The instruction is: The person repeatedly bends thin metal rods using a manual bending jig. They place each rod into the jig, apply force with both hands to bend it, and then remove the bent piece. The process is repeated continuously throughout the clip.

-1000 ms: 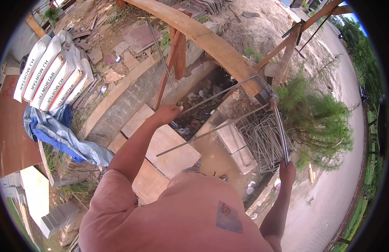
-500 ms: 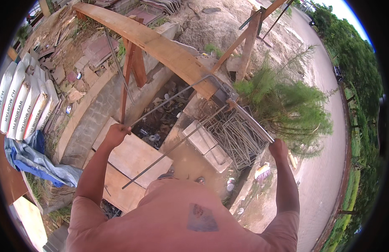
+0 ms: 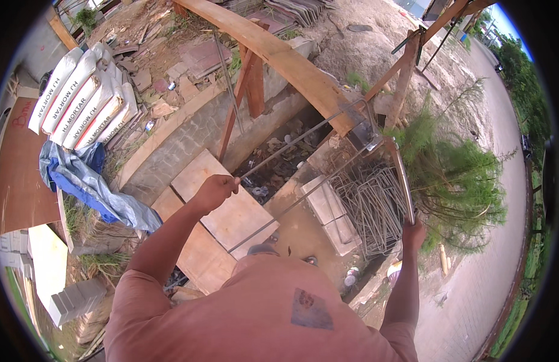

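Note:
My left hand [image 3: 218, 193] is closed round the near end of a thin steel reinforcing bar [image 3: 294, 142]. The bar runs away to a metal bending plate [image 3: 365, 137] fixed on the end of a long wooden plank [image 3: 273, 54]. At the plate it turns sharply, and a second length [image 3: 303, 196] appears to come back toward me above the boards. On the right, my right hand [image 3: 414, 234] grips the end of a long metal lever [image 3: 404, 181], whose far end meets the plate. What exactly clamps the bar there is too small to make out.
Below the plate lies a pile of bent steel stirrups [image 3: 373, 208] beside a pale block [image 3: 329, 214]. Wooden boards [image 3: 222, 199] lie under my left arm by a rubbish-filled pit [image 3: 279, 157]. White sacks [image 3: 89, 99], a blue tarp [image 3: 92, 181] and a green shrub [image 3: 451, 163] flank the spot.
The lever has swung toward me, my right hand coming nearer with it. My left hand still holds the bar. The whole view has shifted, so the scene sits further right.

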Tool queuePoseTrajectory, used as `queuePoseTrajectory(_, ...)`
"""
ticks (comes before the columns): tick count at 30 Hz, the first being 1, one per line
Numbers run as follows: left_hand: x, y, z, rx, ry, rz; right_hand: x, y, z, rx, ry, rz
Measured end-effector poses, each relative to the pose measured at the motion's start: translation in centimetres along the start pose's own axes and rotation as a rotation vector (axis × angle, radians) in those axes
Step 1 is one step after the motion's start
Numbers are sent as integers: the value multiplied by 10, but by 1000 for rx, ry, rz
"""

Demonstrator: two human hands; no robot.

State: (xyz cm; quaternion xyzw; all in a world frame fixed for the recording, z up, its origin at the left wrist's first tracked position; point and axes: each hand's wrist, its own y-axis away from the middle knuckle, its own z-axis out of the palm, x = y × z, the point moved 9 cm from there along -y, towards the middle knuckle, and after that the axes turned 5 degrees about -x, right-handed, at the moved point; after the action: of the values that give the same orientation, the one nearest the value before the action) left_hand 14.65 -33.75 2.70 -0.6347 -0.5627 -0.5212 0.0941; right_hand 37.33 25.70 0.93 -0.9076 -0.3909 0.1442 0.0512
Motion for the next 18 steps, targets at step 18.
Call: queuePoseTrajectory(18,308,62,209,34,953,704,-192,86,-82,-459,-1516,-303)
